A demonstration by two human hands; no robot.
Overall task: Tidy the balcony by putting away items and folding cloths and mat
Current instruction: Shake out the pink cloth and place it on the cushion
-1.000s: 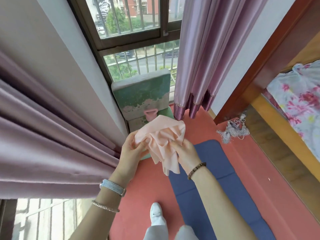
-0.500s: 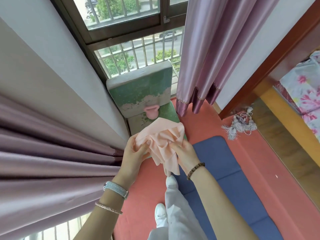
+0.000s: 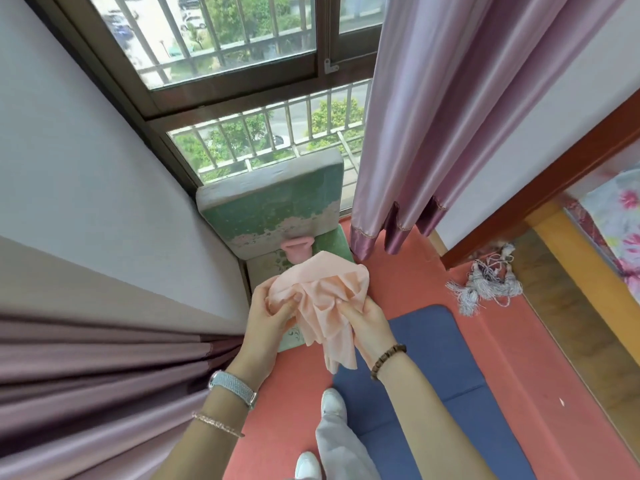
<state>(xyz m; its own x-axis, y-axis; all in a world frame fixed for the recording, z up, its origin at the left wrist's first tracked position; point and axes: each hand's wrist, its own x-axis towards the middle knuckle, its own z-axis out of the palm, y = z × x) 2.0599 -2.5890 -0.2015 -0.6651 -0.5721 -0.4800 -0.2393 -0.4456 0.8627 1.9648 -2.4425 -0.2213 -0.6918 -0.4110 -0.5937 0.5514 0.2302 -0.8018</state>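
Note:
A crumpled peach cloth [image 3: 323, 296] hangs bunched between both hands in front of me. My left hand [image 3: 268, 318] pinches its left edge with thumb and fingers. My right hand [image 3: 365, 320] grips its right side, and a loose tail of the cloth droops below that hand. A blue mat [image 3: 433, 386] lies unrolled on the red floor [image 3: 540, 382] under my right arm. A small pink cup [image 3: 297, 249] stands on the green floor chair [image 3: 273, 209] just beyond the cloth.
Purple curtains hang at the left [image 3: 86, 393] and at the right [image 3: 433, 116] of the barred window [image 3: 263, 140]. A tangle of grey tassel cords [image 3: 485, 287] lies by the wooden door frame [image 3: 540, 188]. A flowered bedspread [image 3: 616, 230] shows at far right. My white shoes [image 3: 332, 407] stand on the floor.
I have stepped forward, and one trouser leg now reaches ahead beside the mat. The chair and window look closer. Both hands keep hold of the peach cloth at nearly the same spread.

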